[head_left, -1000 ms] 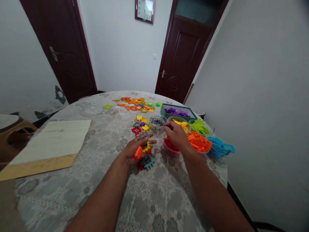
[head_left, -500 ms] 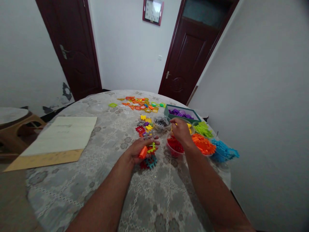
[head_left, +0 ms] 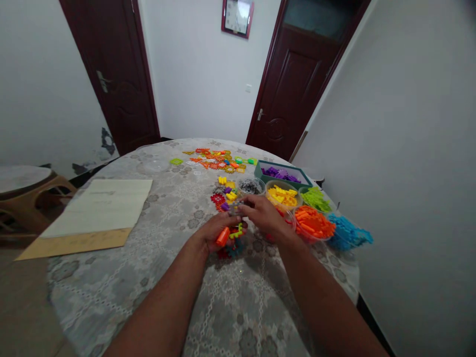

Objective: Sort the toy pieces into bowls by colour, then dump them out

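Note:
My left hand point(head_left: 212, 232) is closed around several plastic building pieces. An orange piece point(head_left: 223, 237) sticks out near the palm, with a zigzag lime-green piece point(head_left: 237, 232) beside it. At the fingertips of both hands is a grey toothed piece point(head_left: 235, 208). My right hand point(head_left: 263, 214) pinches at it; whether the fingers also hold a smaller piece cannot be seen. Partly hidden under my left hand, teal and red gear-shaped pieces point(head_left: 233, 249) show. Just beyond the hands lie a red gear-shaped piece point(head_left: 217, 198) and yellow pieces point(head_left: 231, 196).
To the right stand bowls of grey point(head_left: 250, 187), yellow point(head_left: 281, 195), lime point(head_left: 316, 198), orange point(head_left: 314, 223) and blue pieces point(head_left: 347, 232). My right hand partly covers a red-filled bowl. Behind is a box point(head_left: 260, 168) with purple pieces. Paper sheets point(head_left: 100, 208) lie left; mixed pieces point(head_left: 219, 161) lie farther back.
My right hand has moved left from the bowl of yellow pieces to my left hand, and its fingers are now at the grey piece. The yellow bowl is uncovered.

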A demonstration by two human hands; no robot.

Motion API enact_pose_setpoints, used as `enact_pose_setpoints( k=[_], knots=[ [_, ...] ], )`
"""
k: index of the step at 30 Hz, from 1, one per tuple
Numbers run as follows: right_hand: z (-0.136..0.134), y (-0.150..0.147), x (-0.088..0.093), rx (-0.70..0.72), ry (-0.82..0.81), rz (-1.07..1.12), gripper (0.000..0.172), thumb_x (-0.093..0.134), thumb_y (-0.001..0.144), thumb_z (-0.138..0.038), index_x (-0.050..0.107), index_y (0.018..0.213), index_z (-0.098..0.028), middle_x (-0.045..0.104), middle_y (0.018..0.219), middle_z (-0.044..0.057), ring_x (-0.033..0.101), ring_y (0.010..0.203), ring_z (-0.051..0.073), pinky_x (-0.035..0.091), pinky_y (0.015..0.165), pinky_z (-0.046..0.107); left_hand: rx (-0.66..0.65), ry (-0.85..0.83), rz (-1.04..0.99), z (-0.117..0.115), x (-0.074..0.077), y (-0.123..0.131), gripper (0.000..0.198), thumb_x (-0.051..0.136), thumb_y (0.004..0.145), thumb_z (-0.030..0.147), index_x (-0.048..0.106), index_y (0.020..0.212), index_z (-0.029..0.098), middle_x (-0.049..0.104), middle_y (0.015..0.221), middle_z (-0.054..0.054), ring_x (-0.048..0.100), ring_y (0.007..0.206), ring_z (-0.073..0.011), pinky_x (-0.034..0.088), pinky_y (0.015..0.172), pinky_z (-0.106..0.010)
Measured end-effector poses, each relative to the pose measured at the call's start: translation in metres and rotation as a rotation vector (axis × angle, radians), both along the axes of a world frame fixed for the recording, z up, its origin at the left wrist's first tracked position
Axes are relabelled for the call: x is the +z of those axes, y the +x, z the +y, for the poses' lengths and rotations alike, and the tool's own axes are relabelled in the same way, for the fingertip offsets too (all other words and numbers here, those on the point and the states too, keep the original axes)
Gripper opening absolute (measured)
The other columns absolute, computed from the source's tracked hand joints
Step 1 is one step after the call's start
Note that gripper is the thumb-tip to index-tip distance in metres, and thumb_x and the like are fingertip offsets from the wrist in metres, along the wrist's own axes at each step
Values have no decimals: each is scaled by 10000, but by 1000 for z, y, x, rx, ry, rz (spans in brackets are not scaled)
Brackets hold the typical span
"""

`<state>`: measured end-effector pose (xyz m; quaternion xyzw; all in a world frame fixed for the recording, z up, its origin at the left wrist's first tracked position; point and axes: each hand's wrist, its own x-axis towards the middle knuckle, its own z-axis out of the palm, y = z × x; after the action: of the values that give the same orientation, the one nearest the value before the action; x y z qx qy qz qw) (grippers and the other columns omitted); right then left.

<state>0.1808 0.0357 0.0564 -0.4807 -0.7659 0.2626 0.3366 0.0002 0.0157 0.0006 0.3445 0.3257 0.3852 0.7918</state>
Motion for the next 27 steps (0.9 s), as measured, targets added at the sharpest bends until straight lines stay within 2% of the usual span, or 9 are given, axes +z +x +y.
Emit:
enact_pose_setpoints(
  k=[5,8,11,13,15,18,21,24,27],
  knots=[
    [49,20,4,-298,5,69,264,618,936,-334,762,1083,-168,718,753,-1,650,633,169,512,615,262,158,-105,-153,11,-6,0,340,803,849,202,714,1170,135,750,954,-110,753,761,-194,437,365,-164],
    [75,28,10,-409,114,-29,358,586,928,-261,748,1223,-139,783,919,70,732,838,226,590,828,348,282,-180,-207,20,-12,1,246,795,864,195,704,1085,140,745,920,-90,735,681,-168,430,359,-160],
    [74,27,15,-460,260,-98,453,560,906,-183,709,1326,-103,754,1251,176,690,1193,302,514,1098,462,364,-200,-226,24,-13,2,234,828,859,234,690,1027,148,745,887,-76,681,556,-127,422,364,-154],
    [56,20,15,-399,333,-116,424,554,929,-185,719,1315,-126,725,1327,177,655,1261,308,485,1144,476,415,-195,-222,25,-12,2,227,822,870,250,687,1021,149,747,866,-67,637,481,-105,424,360,-161],
    [28,9,10,-214,329,-131,347,568,966,-203,743,1264,-178,744,1271,135,682,1193,276,522,1102,446,433,-210,-237,26,-10,1,172,772,904,236,686,1024,148,745,829,-56,609,432,-101,435,353,-175],
    [-13,-12,-4,41,304,-216,297,587,987,-164,748,1231,-218,709,1303,116,674,1188,240,538,1071,413,344,-279,-299,27,-8,-1,73,672,945,193,677,991,137,714,726,-45,605,406,-125,454,345,-193],
    [-34,-27,-17,84,277,-340,326,565,1000,-125,724,1272,-211,627,1425,139,637,1261,241,537,1068,398,228,-320,-351,28,-7,-4,95,596,966,187,668,951,127,683,665,-51,641,433,-159,503,368,-219],
    [-33,-30,-20,112,210,-417,307,554,1018,-142,714,1273,-198,613,1439,138,654,1217,235,552,1029,374,151,-341,-408,29,-6,-7,138,561,990,214,668,961,131,688,671,-61,671,470,-177,551,401,-242],
    [-27,-24,-17,110,190,-427,308,572,1009,-133,697,1282,-204,642,1371,124,657,1172,221,547,1011,357,157,-348,-384,28,-5,-9,159,551,1005,238,667,979,133,712,715,-78,694,504,-190,581,427,-262]
  ],
)
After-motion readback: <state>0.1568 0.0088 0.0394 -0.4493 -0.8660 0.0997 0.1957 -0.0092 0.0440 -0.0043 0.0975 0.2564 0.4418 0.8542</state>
